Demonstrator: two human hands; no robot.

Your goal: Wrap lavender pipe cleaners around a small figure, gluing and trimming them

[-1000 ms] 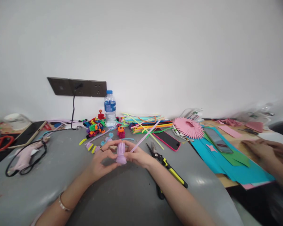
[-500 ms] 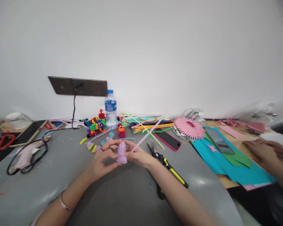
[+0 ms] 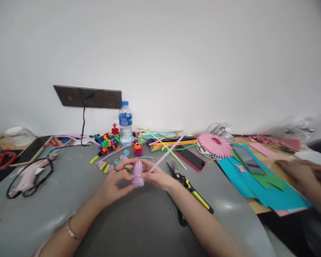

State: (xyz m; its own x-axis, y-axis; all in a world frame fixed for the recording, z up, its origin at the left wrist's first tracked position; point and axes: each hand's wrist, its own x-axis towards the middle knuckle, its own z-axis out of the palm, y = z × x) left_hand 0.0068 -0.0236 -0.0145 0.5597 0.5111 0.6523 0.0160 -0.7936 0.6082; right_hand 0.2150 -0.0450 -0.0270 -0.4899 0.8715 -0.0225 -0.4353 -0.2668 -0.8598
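Note:
A small purple bundle of pipe cleaners (image 3: 138, 173) is held between both hands above the grey table (image 3: 117, 228). My left hand (image 3: 120, 182) pinches it from the left, thumb near its lower end. My right hand (image 3: 156, 175) grips it from the right, and a long purple strand (image 3: 167, 153) sticks out from there up to the right. Just behind the hands are striped purple and yellow pieces (image 3: 106, 167), light blue curls (image 3: 123, 156) and a small orange and magenta figure (image 3: 138, 148).
Pliers (image 3: 192, 191) lie beside my right forearm. Behind are a water bottle (image 3: 125, 123), colourful pipe cleaners (image 3: 166, 141) and a pink-edged phone (image 3: 191, 159). A glue gun (image 3: 28, 178) with a cable lies left. Another person's hands (image 3: 299, 171) rest at the right by blue paper (image 3: 278, 196).

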